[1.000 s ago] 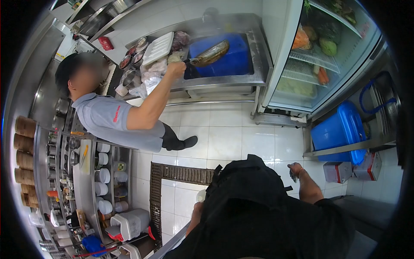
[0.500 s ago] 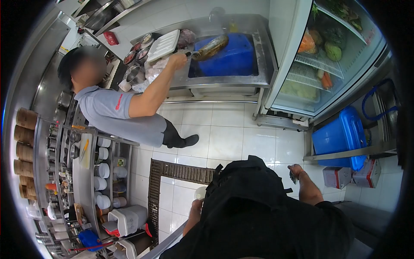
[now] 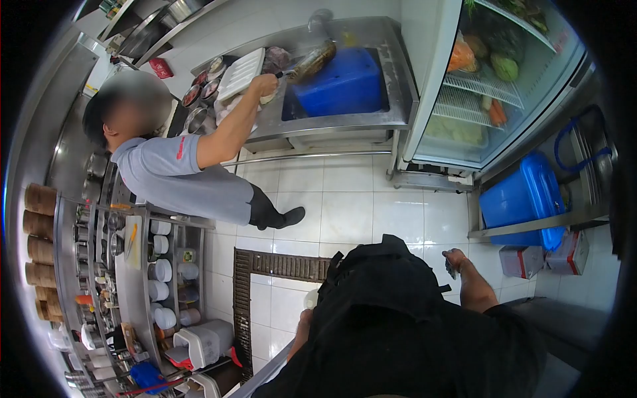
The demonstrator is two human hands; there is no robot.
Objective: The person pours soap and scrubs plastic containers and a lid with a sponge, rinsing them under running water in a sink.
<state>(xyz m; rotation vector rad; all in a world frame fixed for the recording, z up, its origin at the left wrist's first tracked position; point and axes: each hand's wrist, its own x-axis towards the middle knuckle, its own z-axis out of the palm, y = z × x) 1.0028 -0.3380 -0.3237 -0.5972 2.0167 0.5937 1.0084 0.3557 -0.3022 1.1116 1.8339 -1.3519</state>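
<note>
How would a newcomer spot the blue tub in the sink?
Find the fridge with vegetables; the steel sink is just left of it. The blue tub fills much of the basin, right of the co-worker's outstretched hand. Unlike the other blue tub, on the low rack right of the fridge, it sits in the sink.

From here I make out a pale, rounded object [image 3: 310, 299] in the left hand [image 3: 303, 324], partly hidden; a small, mottled dark-grey object [image 3: 451, 268] hangs below the right hand's [image 3: 455, 257] fingers.
</note>
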